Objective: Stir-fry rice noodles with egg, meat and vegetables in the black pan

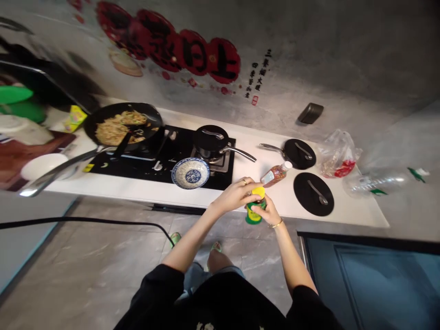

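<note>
My right hand (270,212) is wrapped round a green seasoning jar (253,217) with a yellow label, held upright over the counter's front edge. On its yellow lid (258,191) the fingers of my left hand (237,195) are closed from the left side. Just behind the jar a clear bottle with red contents and a white cap (276,174) lies tilted or leans; which, I cannot tell. To the left, a blue-and-white patterned bowl (190,173) sits at the front of the black stove (147,168).
A large wok (156,120) with noodle-like food stands on the left burner, its long handle jutting forward. A lidded saucepan (210,142) is on the right burner. Two black lids (313,194), a plastic bag (338,156) and a plastic bottle (385,180) occupy the right counter.
</note>
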`<action>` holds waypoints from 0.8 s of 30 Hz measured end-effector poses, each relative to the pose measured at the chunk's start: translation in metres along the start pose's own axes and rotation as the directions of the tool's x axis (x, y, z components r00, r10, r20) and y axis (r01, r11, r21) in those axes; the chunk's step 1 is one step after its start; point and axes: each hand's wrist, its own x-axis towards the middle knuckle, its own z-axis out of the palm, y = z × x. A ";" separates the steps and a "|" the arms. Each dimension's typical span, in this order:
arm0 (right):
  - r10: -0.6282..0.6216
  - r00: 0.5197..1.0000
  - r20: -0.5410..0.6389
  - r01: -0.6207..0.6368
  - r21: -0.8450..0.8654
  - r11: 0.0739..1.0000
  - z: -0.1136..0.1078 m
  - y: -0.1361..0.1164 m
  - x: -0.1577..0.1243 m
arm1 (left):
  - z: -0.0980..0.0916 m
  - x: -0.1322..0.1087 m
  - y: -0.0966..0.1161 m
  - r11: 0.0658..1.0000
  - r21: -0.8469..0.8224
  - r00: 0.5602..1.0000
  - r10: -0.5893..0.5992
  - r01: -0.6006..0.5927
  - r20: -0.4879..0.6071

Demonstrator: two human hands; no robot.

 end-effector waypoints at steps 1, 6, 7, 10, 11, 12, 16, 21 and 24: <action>0.031 0.992 0.123 -0.041 0.080 0.996 0.009 -0.005 0.000 | -0.013 -0.009 0.007 0.999 0.032 0.999 -0.021 0.020 0.028; 0.013 0.842 0.540 -0.150 0.210 0.966 0.068 -0.021 0.020 | -0.080 -0.066 0.028 0.980 0.101 0.984 -0.175 0.173 0.018; -0.005 0.814 0.581 -0.132 0.194 0.972 0.083 -0.025 0.027 | -0.095 -0.077 0.028 0.978 0.076 0.981 -0.196 0.195 0.004; -0.045 0.737 0.674 -0.080 0.153 0.985 0.136 -0.043 0.051 | -0.145 -0.107 0.019 0.954 -0.091 0.957 -0.290 0.286 -0.027; -0.050 0.721 0.691 -0.064 0.139 0.988 0.154 -0.051 0.060 | -0.162 -0.117 0.013 0.936 -0.158 0.942 -0.329 0.316 -0.064; -0.049 0.721 0.691 -0.042 0.115 0.992 0.172 -0.060 0.071 | -0.179 -0.129 0.005 0.920 -0.212 0.923 -0.361 0.329 -0.133; -0.021 0.793 0.608 0.100 -0.096 0.990 0.235 -0.100 0.139 | -0.252 -0.189 -0.025 0.945 -0.263 0.743 -0.318 0.196 -0.589; -0.095 0.897 0.432 0.396 -0.688 0.608 0.311 -0.159 0.279 | -0.350 -0.278 -0.048 0.973 -0.208 0.379 -0.231 0.102 -0.896; -0.127 0.885 0.448 0.465 -0.858 0.218 0.361 -0.180 0.362 | -0.402 -0.312 -0.060 0.981 -0.162 0.187 -0.180 0.105 -0.966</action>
